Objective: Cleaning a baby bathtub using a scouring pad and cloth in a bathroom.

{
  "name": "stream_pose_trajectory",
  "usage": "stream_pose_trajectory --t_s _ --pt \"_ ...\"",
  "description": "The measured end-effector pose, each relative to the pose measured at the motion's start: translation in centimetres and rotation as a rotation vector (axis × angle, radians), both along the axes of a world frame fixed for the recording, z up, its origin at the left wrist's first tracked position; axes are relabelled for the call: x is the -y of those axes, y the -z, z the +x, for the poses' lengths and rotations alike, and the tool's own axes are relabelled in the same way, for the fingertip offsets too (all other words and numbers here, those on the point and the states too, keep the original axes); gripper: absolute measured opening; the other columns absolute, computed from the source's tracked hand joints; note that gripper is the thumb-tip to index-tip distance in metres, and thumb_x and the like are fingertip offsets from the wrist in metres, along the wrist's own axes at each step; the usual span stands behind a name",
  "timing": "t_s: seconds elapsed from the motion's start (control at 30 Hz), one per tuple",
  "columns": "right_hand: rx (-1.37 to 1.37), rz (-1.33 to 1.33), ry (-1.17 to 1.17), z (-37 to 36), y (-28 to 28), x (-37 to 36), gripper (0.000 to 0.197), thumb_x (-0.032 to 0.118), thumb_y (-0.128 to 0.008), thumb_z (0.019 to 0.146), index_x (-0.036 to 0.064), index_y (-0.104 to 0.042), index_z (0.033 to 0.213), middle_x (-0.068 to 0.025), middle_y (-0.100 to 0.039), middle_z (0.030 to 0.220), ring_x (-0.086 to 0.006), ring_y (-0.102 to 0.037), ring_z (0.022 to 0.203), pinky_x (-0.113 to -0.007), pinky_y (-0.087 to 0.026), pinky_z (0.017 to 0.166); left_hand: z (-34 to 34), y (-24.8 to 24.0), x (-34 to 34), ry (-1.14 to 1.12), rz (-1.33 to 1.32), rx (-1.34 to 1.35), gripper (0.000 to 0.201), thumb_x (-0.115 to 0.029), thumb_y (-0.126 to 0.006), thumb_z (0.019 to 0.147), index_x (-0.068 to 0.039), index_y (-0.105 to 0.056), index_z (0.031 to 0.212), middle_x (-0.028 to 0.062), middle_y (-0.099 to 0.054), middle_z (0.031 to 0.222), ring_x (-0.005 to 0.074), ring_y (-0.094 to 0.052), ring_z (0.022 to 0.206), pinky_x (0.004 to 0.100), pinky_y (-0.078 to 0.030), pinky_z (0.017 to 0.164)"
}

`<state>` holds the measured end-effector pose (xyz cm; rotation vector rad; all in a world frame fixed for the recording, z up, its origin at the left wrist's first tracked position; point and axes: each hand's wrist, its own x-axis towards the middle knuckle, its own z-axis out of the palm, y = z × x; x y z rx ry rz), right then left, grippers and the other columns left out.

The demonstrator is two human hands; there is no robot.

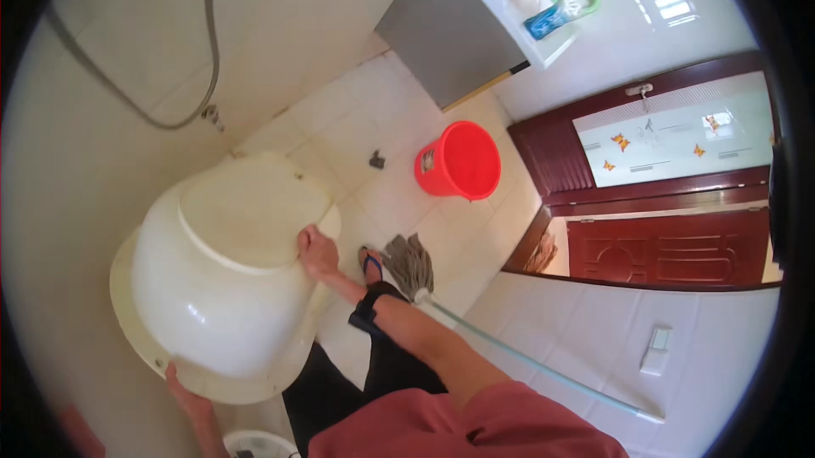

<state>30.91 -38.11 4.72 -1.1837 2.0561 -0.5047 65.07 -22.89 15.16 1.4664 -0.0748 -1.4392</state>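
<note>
A large cream-white plastic tub stands tilted in front of me, its outer side and base turned toward me. Its wide flared rim is at the lower left and its flat base at the upper right. My right hand is closed at the edge of the base, with its fingertips partly hidden. Low on the left, my left hand grips the rim, thumb on the outer side and the other fingers largely out of sight. The inside of the tub is hidden.
A red bucket and a small dark object are on the tiled floor. A mop lies by my sandalled foot. A sink cabinet stands ahead, a shower hose hangs left, and a door is right.
</note>
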Motion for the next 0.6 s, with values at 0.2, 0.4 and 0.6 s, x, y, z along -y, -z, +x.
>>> stream_pose_trajectory --t_s 0.2,0.4,0.6 --pt "0.222 0.012 -0.025 -1.8 -3.3 4.5 0.014 0.023 -0.046 0.084 0.0126 -0.052 0.090 -0.0115 -0.061 0.073 -0.0293 -0.060 0.070 -0.038 -0.047 0.062 -2.3 -2.9 2.3 -0.041 0.030 -0.023 0.047 -0.036 -0.036 0.089 -0.003 -0.043 0.121 0.0099 -0.050 0.116 0.0237 -0.048 0.108 0.0393 -0.043 0.089" --pt "0.448 -0.103 -0.041 -6.5 0.4 5.6 0.018 0.023 -0.047 0.085 0.0131 -0.050 0.099 -0.0120 -0.056 0.065 -0.0259 -0.059 0.063 -0.036 -0.047 0.057 -5.7 -6.5 2.0 0.168 0.018 0.406 0.042 -0.033 -0.034 0.091 -0.003 -0.046 0.117 0.0069 -0.054 0.111 0.0235 -0.050 0.104 0.0381 -0.042 0.090" --pt "-0.003 -0.145 -0.491 -28.0 10.8 2.8 0.018 0.020 -0.047 0.085 0.0055 -0.058 0.083 -0.0098 -0.057 0.078 -0.0213 -0.054 0.072 -0.034 -0.044 0.065 -11.9 -6.4 6.8 -0.339 0.007 0.106 0.022 -0.026 -0.051 0.086 -0.009 -0.056 0.100 0.0016 -0.059 0.091 0.0150 -0.055 0.085 0.0301 -0.046 0.077"
